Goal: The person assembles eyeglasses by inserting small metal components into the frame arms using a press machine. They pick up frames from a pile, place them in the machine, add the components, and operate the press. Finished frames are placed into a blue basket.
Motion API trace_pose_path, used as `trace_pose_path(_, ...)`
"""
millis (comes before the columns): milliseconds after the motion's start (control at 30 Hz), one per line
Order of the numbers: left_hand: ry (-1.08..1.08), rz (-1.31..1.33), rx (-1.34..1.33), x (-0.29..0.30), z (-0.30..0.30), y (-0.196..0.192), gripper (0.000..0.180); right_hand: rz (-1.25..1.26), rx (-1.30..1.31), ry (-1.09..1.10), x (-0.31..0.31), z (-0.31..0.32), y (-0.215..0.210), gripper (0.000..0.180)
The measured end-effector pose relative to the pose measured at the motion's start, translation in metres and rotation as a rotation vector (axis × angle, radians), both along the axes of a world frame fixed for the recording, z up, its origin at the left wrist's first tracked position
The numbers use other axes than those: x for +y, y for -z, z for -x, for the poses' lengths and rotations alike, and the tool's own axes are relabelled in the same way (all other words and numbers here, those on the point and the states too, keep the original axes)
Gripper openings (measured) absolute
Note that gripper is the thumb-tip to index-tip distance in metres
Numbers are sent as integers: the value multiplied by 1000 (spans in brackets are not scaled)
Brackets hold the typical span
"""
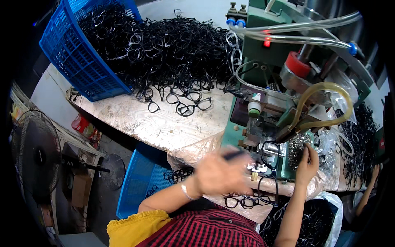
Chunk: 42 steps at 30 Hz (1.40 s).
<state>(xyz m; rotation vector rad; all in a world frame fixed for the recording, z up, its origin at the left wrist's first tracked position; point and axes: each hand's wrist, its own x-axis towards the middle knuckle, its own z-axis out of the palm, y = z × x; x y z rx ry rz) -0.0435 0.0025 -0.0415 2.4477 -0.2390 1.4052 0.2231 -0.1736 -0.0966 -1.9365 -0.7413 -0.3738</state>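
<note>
My left hand (222,172) is smeared by motion in front of the green machine, and a short dark thing (233,155) shows at its fingers; its kind is not clear. My right hand (308,164) reaches into a heap of small shiny metal parts (297,153) on the machine's right side. Its fingers are pressed together, and what is between them is too small to make out. Between my hands, a black eyeglass frame (263,154) sits at the machine's metal fixture (258,168). Below my left hand, several black eyeglass frames (232,201) lie at the table edge.
A large heap of black eyeglass frames (177,53) spills from a tilted blue basket (78,53). The green machine (257,53) carries clear hoses (304,40). Below the table stands another blue basket (138,181). A fan (39,152) is at left; another person's arm (367,191) shows at right.
</note>
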Motion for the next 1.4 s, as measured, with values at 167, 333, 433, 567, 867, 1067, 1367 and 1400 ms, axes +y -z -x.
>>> trace_pose_path(167,-804,114,213,165,25,34,36,-410,376,54,-40,2,23,20)
trace_pose_path(333,-802,-121,620,249,46,96,37,-491,377,-25,26,2,10,15)
trace_pose_path(433,-831,-71,539,235,42,81,34,-409,329,-102,24,9,-1,15)
trace_pose_path(567,-1079,27,311,252,72,43,31,-306,245,-68,-9,0,8,15)
trace_pose_path(867,-1059,138,387,255,83,116,18,-208,268,38,-71,37,12,14)
trace_pose_path(1067,-1025,215,493,236,21,105,25,-290,169,-372,23,56,-67,13)
trace_pose_path(1367,-803,126,543,198,27,81,34,-579,465,-413,60,76,-60,42)
trace_pose_path(1400,-717,81,585,209,40,91,32,-561,515,-465,60,77,-65,43)
